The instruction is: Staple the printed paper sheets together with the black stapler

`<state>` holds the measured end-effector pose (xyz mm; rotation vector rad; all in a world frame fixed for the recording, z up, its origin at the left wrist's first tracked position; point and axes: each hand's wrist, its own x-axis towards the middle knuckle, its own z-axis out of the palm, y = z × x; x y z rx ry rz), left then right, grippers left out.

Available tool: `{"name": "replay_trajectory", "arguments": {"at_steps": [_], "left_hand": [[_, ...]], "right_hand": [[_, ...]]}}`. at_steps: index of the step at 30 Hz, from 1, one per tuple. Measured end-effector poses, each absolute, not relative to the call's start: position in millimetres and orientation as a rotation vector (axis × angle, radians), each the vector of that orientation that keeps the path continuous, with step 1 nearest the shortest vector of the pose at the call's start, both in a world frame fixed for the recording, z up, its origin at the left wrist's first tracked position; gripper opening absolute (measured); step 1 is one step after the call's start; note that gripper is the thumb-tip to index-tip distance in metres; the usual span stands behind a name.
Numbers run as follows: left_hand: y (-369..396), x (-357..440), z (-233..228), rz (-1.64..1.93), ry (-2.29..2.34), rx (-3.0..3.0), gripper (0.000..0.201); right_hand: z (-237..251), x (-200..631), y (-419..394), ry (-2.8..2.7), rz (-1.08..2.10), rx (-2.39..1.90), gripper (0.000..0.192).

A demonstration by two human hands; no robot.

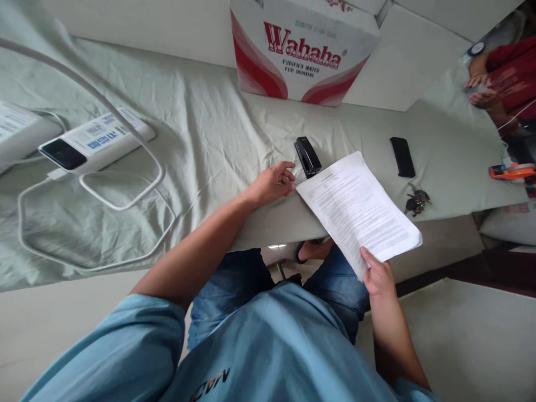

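In my right hand is a stack of printed papers, pinched at its near edge with the thumb on top. The far part of the stack lies over the cloth-covered table, and its near corner sticks out past the table edge. My left hand rests on the cloth, fingers loosely bent and a little apart, holding nothing. Just beyond its fingertips stands a black stapler, close to the papers' upper left corner.
A Wahaha water carton stands at the back. To the right lie a black phone and keys. On the left, a white cable loops around a white box with a dark-screened device. Another person's hands show at far right.
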<state>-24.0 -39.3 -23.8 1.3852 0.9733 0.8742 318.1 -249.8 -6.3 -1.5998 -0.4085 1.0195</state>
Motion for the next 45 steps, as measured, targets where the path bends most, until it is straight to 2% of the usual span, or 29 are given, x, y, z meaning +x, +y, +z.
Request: {"name": "replay_trajectory", "arguments": {"at_steps": [6,12,16,21,26,33,37,42,45], "left_hand": [[-43.2,-19.6,-25.4,0.857,1.076,1.594,0.045],[-48.7,-16.3,-19.9,0.823,1.150,1.821,0.046],[-50.8,-16.5,-14.8,0.882,1.101,1.742,0.042],[-53.2,-19.2,-12.4,0.856,0.916,1.666,0.051],[-53.3,-18.7,-15.5,0.794,0.949,1.627,0.031],[-52.8,-17.6,-9.0,0.782,0.987,1.569,0.024],[-53.3,-17.6,-10.1,0.807,0.845,1.444,0.039],[-54.7,-18.6,-6.5,0.746,0.614,1.257,0.083],[-55.3,-20.1,-1.5,0.753,0.606,1.223,0.095]], "right_hand": [[-2.0,306.9,-243.5,-0.305,0.934,-1.636,0.066],[-5.7,304.3,-247.5,-0.338,0.921,-1.635,0.064],[-11.8,305.3,-259.6,-0.388,0.908,-1.651,0.059],[-14.4,303.4,-268.9,-0.346,0.933,-1.626,0.060],[-13.0,298.8,-267.4,-0.363,0.975,-1.611,0.065],[-13.0,296.8,-268.4,-0.372,0.998,-1.597,0.062],[-15.9,300.0,-268.7,-0.377,0.985,-1.597,0.061],[-19.7,301.3,-269.9,-0.334,0.988,-1.598,0.063],[-20.1,298.9,-270.9,-0.307,1.015,-1.569,0.070]]}}
